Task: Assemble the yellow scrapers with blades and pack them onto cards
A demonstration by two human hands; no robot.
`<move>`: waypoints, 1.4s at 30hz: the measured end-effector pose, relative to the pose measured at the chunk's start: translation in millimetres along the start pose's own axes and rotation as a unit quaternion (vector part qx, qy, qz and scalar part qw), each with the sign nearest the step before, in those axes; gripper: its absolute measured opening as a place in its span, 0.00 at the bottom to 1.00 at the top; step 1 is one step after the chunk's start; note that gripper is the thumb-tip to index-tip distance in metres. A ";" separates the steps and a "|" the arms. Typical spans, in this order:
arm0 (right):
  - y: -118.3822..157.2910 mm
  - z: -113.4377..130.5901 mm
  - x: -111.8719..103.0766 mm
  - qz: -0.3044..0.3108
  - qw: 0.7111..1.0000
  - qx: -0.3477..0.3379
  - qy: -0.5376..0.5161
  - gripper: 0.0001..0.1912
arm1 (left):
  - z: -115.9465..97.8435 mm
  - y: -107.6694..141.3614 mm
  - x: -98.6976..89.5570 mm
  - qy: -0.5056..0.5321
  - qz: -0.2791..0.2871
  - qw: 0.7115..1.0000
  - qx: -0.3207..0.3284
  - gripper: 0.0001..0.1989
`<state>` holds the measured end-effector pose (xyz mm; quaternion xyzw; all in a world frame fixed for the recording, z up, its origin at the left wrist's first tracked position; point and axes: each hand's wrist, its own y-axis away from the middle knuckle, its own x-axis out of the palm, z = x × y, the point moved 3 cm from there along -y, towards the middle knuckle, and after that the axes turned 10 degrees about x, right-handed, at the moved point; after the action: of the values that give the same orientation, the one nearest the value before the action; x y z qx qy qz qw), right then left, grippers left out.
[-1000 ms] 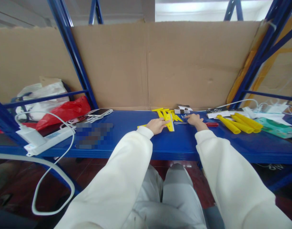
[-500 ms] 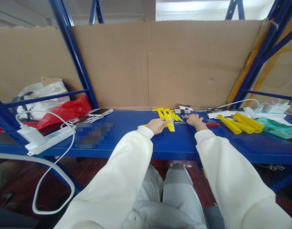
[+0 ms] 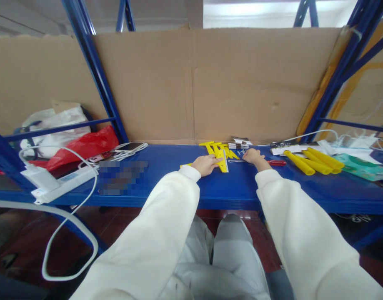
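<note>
My left hand (image 3: 205,165) is closed around a yellow scraper (image 3: 223,161), whose wide head and pale metal edge stick out to the right of the fingers. My right hand (image 3: 254,157) reaches to the tabletop with its fingers pinched together over small shiny pieces (image 3: 241,152), too small to name. Whatever lies between those fingertips is hidden. Behind the scraper lie several more yellow T-shaped pieces (image 3: 214,146) in a loose pile. A small stack of black-and-white packets (image 3: 239,143) stands beyond the right fingertips. Beside the right wrist rests a red tool (image 3: 276,163).
Several yellow tubular handles (image 3: 316,162) lie on the blue table (image 3: 166,183) at the right, beside a green packet (image 3: 355,166). At the left are a white power strip (image 3: 66,183), a phone (image 3: 130,146) and a red bag (image 3: 85,146). Cardboard (image 3: 147,87) walls the back.
My right hand's fingers have drawn together over the small shiny pieces. My left hand keeps the scraper in the same spot.
</note>
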<state>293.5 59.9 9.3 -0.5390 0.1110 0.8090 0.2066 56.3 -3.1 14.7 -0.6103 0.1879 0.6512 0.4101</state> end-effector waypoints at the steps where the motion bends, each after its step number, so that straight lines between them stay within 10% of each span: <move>1: -0.5 0.0 0.2 0.001 1.000 0.001 -0.002 0.03 | 0.2 -0.1 0.3 0.000 -0.001 1.000 0.001 0.22; 16: 10.0 12.5 -0.6 -0.008 0.998 -0.034 -0.054 0.06 | -2.4 1.4 -4.9 0.012 0.010 1.000 -0.013 0.22; 22: 15.2 12.6 -2.6 -0.002 0.998 -0.053 -0.040 0.09 | 10.5 -1.9 -1.8 0.103 -0.091 0.990 -0.025 0.20; 27: 18.7 15.2 -3.1 -0.003 0.998 -0.058 -0.032 0.14 | 37.4 -1.6 -7.4 0.358 -0.201 0.910 -0.061 0.15; 34: 17.1 18.3 -1.6 -0.006 0.998 -0.064 -0.019 0.14 | 43.9 8.5 -18.8 0.598 -0.154 0.782 -0.090 0.21; 42: 6.3 14.7 4.6 -0.029 0.996 -0.067 -0.052 0.08 | 40.9 11.0 -20.2 0.622 -0.132 0.766 -0.090 0.23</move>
<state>277.0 61.2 10.6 -0.5121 0.0304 0.8351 0.1985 20.0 14.6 38.6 -0.9345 0.2606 0.0822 0.2283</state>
